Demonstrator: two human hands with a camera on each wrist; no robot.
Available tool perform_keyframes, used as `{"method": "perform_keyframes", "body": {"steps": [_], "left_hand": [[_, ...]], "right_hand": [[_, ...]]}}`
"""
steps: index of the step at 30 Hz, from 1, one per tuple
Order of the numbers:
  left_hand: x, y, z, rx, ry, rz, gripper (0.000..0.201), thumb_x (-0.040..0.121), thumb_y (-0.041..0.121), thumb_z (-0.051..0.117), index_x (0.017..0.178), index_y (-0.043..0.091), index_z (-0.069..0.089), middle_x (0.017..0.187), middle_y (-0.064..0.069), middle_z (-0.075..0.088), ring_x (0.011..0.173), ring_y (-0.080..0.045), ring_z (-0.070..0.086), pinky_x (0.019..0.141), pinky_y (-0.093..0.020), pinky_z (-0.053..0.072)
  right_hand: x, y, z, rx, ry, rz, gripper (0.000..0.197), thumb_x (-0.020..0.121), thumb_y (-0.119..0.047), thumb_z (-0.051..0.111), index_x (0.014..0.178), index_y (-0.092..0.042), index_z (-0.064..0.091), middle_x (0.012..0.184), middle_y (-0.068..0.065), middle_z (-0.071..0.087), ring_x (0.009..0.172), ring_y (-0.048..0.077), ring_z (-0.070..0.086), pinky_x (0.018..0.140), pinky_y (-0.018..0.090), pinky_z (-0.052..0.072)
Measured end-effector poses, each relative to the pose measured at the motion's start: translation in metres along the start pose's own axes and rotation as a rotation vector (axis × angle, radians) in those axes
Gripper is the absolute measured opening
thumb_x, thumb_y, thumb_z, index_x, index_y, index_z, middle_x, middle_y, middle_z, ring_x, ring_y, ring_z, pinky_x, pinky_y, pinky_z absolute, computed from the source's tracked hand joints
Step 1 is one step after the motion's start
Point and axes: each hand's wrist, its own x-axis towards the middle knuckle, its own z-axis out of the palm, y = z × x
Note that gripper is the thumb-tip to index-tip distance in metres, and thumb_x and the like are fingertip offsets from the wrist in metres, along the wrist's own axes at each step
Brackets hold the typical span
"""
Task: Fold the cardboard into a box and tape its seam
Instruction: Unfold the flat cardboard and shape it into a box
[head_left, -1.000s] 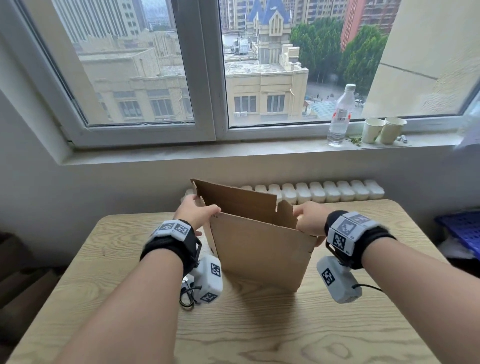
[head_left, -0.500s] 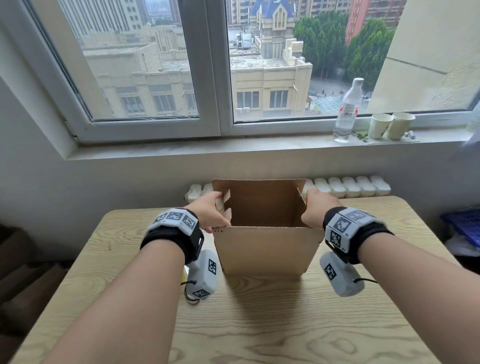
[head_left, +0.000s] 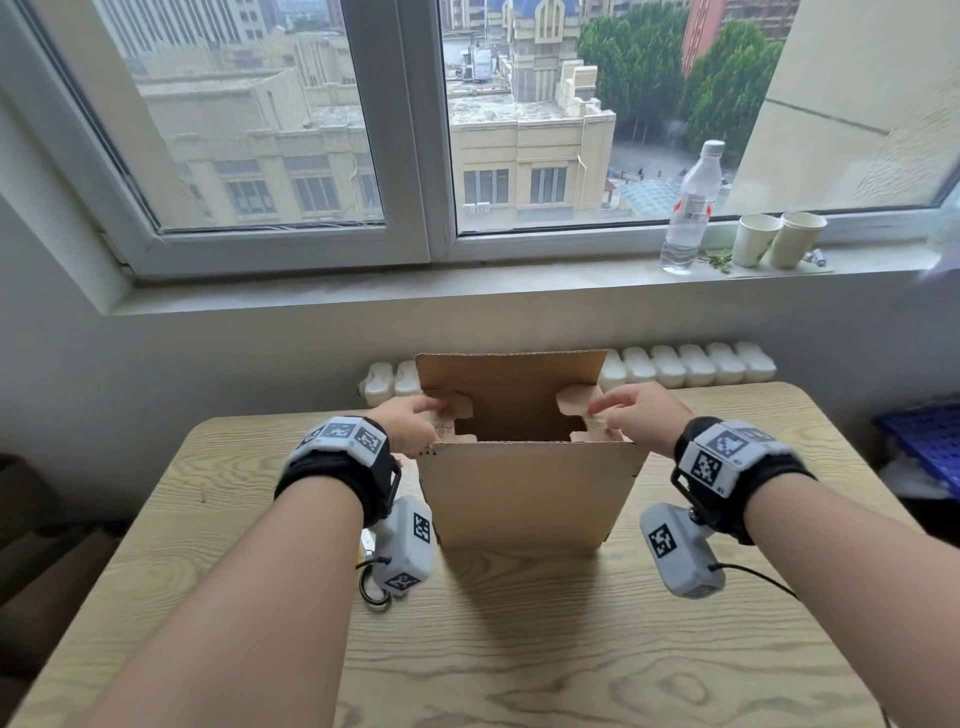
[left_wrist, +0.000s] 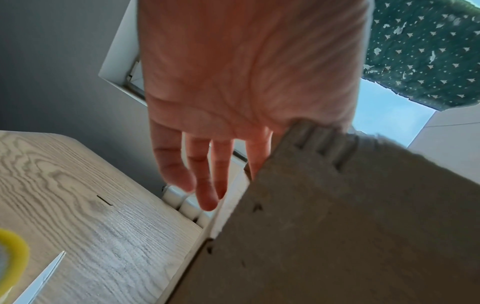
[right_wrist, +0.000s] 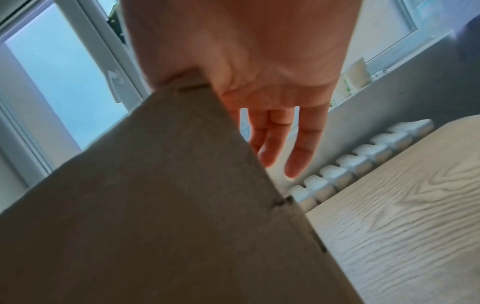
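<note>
A brown cardboard box (head_left: 524, 499) stands upright on the wooden table (head_left: 519, 649), its top open and its back flap raised. My left hand (head_left: 410, 423) rests on the left side flap (head_left: 457, 410), which is bent inward over the opening. My right hand (head_left: 631, 415) presses the right side flap (head_left: 574, 402) inward the same way. In the left wrist view the left hand (left_wrist: 207, 164) has straight fingers beside the box (left_wrist: 350, 226). The right hand (right_wrist: 275, 133) also has straight fingers next to the box (right_wrist: 155, 205). Both thumbs are hidden.
A yellow tape roll (left_wrist: 13, 257) and a scissor blade (left_wrist: 41, 279) lie on the table left of the box. A radiator (head_left: 691, 364) runs behind the table. A water bottle (head_left: 688, 208) and two paper cups (head_left: 779, 239) stand on the sill. A blue crate (head_left: 924, 441) sits at the right.
The box has turned from a skewed angle to square with me. Both hands have left the side walls and now push the two side flaps inward.
</note>
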Motion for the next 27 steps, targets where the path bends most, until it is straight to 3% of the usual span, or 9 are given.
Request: {"method": "perform_keyframes", "body": {"steps": [3,5,9,12,14,16,18,22,27], "left_hand": [[0.004,0.001,0.0,-0.021,-0.035,-0.031,0.055,0.092,0.009,0.047,0.141,0.032,0.044,0.115,-0.002,0.052,0.098,-0.019,0.05,0.06,-0.021,0.045],[0.005,-0.002,0.002,-0.126,-0.056,-0.068,0.047,0.09,0.03,0.061,0.135,0.033,0.05,0.123,0.002,0.052,0.107,-0.019,0.05,0.077,-0.029,0.05],[0.0,-0.012,0.001,-0.416,-0.172,-0.105,0.054,0.061,0.075,0.068,0.1,0.039,0.06,0.125,0.011,0.045,0.119,-0.017,0.043,0.102,-0.043,0.044],[0.004,-0.015,-0.003,-0.373,-0.226,-0.057,0.09,0.028,0.079,0.077,0.107,0.042,0.057,0.123,0.013,0.054,0.118,-0.016,0.047,0.102,-0.042,0.043],[0.01,-0.017,-0.005,-0.349,-0.189,-0.043,0.098,0.022,0.079,0.078,0.109,0.039,0.061,0.12,0.011,0.061,0.113,-0.015,0.055,0.097,-0.04,0.048],[0.012,-0.017,-0.004,-0.345,-0.189,-0.029,0.097,0.02,0.081,0.077,0.105,0.035,0.065,0.115,0.007,0.066,0.109,-0.015,0.06,0.092,-0.039,0.052],[0.008,-0.015,-0.002,-0.351,-0.205,-0.019,0.096,0.017,0.08,0.078,0.102,0.036,0.066,0.114,0.007,0.067,0.11,-0.016,0.06,0.09,-0.038,0.052],[0.007,-0.016,0.003,-0.322,-0.147,-0.035,0.09,0.028,0.077,0.077,0.106,0.036,0.063,0.12,0.007,0.061,0.109,-0.019,0.06,0.088,-0.037,0.052],[0.02,-0.021,0.015,-0.312,0.129,-0.079,0.06,0.066,0.059,0.077,0.104,0.012,0.069,0.105,-0.003,0.065,0.091,-0.018,0.064,0.086,-0.041,0.056]], "right_hand": [[0.002,0.004,-0.003,0.114,-0.044,0.098,0.03,0.087,-0.01,0.049,0.108,-0.016,0.07,0.088,0.0,0.059,0.069,0.013,0.052,0.06,0.028,0.048],[0.0,0.003,-0.005,0.25,-0.084,0.19,0.032,0.09,-0.023,0.055,0.118,-0.009,0.063,0.085,-0.002,0.053,0.071,0.013,0.051,0.059,0.033,0.049],[0.001,0.001,-0.011,0.237,-0.185,0.204,0.04,0.095,-0.041,0.043,0.116,-0.015,0.064,0.117,0.01,0.053,0.108,0.024,0.051,0.079,0.045,0.058],[0.004,0.004,-0.015,0.21,-0.304,0.172,0.056,0.083,-0.065,0.054,0.119,-0.023,0.062,0.127,0.007,0.052,0.117,0.024,0.052,0.083,0.042,0.057],[0.005,0.005,-0.019,0.171,-0.436,0.123,0.064,0.064,-0.072,0.067,0.113,-0.031,0.063,0.13,-0.002,0.056,0.12,0.019,0.053,0.086,0.04,0.057],[0.007,0.006,-0.022,0.139,-0.473,0.1,0.076,0.051,-0.063,0.077,0.117,-0.03,0.061,0.129,-0.002,0.058,0.119,0.017,0.055,0.088,0.038,0.056],[0.011,0.006,-0.023,0.126,-0.417,0.087,0.084,0.056,-0.053,0.079,0.128,-0.018,0.056,0.127,0.001,0.059,0.115,0.016,0.057,0.084,0.037,0.057],[0.015,0.009,-0.012,0.015,-0.165,0.023,0.061,0.067,-0.058,0.077,0.109,-0.015,0.065,0.101,0.003,0.067,0.088,0.02,0.069,0.066,0.04,0.062],[0.014,0.015,0.003,-0.135,0.002,-0.031,0.051,0.062,-0.052,0.083,0.092,-0.017,0.061,0.088,0.003,0.063,0.063,0.022,0.069,0.051,0.037,0.059]]}}
